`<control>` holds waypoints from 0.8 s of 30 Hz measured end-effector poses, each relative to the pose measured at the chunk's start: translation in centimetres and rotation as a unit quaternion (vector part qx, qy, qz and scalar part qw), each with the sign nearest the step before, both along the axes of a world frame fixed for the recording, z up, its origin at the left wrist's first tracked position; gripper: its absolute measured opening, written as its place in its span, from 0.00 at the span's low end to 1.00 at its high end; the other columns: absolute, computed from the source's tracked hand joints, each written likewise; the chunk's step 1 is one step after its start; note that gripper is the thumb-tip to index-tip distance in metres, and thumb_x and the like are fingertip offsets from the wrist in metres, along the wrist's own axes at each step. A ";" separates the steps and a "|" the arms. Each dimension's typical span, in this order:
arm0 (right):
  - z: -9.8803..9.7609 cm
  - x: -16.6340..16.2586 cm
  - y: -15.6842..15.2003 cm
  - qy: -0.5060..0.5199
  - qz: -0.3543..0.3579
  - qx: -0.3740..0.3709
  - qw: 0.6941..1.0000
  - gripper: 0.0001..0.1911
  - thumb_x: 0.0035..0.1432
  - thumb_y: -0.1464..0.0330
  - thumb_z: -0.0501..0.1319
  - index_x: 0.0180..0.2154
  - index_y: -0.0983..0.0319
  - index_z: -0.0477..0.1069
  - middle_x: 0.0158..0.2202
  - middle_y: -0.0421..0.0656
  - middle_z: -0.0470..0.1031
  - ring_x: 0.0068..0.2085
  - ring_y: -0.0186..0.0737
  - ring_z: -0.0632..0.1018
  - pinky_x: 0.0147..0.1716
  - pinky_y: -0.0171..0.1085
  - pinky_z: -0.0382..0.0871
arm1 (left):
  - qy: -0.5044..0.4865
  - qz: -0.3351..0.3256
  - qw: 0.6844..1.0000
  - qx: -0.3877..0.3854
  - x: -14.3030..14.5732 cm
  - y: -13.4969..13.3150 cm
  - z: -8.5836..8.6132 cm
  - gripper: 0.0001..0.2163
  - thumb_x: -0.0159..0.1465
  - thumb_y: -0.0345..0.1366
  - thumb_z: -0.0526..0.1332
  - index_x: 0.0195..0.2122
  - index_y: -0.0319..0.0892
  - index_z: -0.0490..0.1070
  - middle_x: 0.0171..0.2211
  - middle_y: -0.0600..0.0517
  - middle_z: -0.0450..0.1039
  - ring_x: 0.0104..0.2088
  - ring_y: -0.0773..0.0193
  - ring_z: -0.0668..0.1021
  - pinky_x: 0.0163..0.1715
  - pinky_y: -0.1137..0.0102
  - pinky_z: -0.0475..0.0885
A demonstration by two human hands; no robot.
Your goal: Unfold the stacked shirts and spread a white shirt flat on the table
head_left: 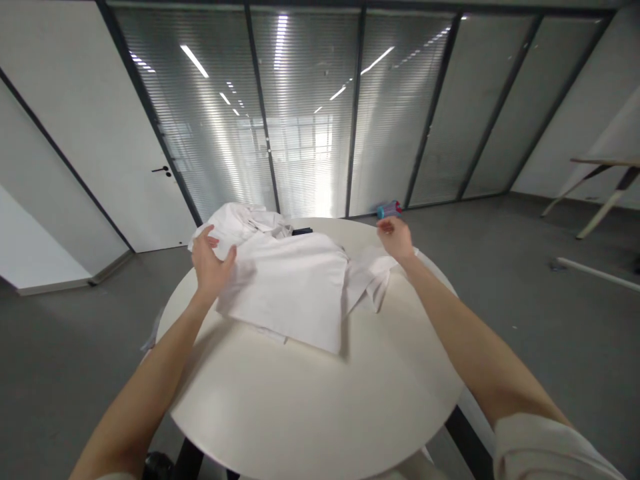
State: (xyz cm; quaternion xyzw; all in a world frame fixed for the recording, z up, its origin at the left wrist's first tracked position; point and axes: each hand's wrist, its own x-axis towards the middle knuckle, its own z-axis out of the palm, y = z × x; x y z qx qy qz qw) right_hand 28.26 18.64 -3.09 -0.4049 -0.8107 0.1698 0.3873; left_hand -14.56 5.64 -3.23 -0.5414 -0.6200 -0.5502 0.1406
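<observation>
- In the head view, the one view here, a white garment [287, 287] lies on the round white table [300, 407], on its far half; its smooth main panel has a straight lower edge slanting down to a corner on the right.
- Right of that panel I can see a narrower, creased piece of white fabric [367, 273], sleeve-like, running out toward the table's right rim.
- The person's left hand [213, 263] is spread, thumb well away from the fingers, over the left end of the garment; whether it touches the cloth I can't tell.
- The right hand [396, 238] is at the far right end of the narrower piece, its fingers curled and drawn together; I can't make out whether any cloth is pinched between them.
- Behind the left hand sits a rumpled white bundle of cloth [240, 219], and just right of it a small dark object [302, 231], partly hidden.
- Past the table, near the foot of the glass partition [310, 160], there's a blue-and-red object [389, 209].
- Over to the left is a white door with a black handle [161, 171].
</observation>
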 end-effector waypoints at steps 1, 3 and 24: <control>-0.2 -0.5 -0.2 -0.019 0.001 -0.011 1.000 0.11 0.64 0.63 0.58 0.41 0.62 0.75 0.38 0.48 0.79 0.39 0.43 0.76 0.42 0.41 0.69 | 0.056 -0.026 0.998 -0.001 0.7 -0.5 0.2 0.25 0.57 0.41 0.64 0.56 0.42 0.66 0.43 0.47 0.71 0.45 0.55 0.74 0.47 0.63 0.70; -0.8 -1.4 -0.6 -0.095 0.024 -0.040 0.994 0.13 0.58 0.64 0.64 0.44 0.63 0.76 0.45 0.50 0.79 0.43 0.46 0.78 0.45 0.41 0.70 | 0.142 -0.109 0.983 -0.042 2.2 -1.3 0.3 0.18 0.62 0.43 0.61 0.52 0.44 0.70 0.45 0.46 0.71 0.49 0.54 0.73 0.53 0.61 0.68; 3.0 1.6 1.7 0.070 -0.185 0.088 0.976 0.04 0.48 0.69 0.65 0.26 0.60 0.70 0.29 0.41 0.74 0.33 0.41 0.73 0.36 0.38 0.65 | -0.265 -0.192 0.944 -0.046 -1.3 -1.5 3.8 0.18 0.46 0.48 0.70 0.23 0.39 0.69 0.21 0.57 0.66 0.23 0.69 0.66 0.23 0.74 0.60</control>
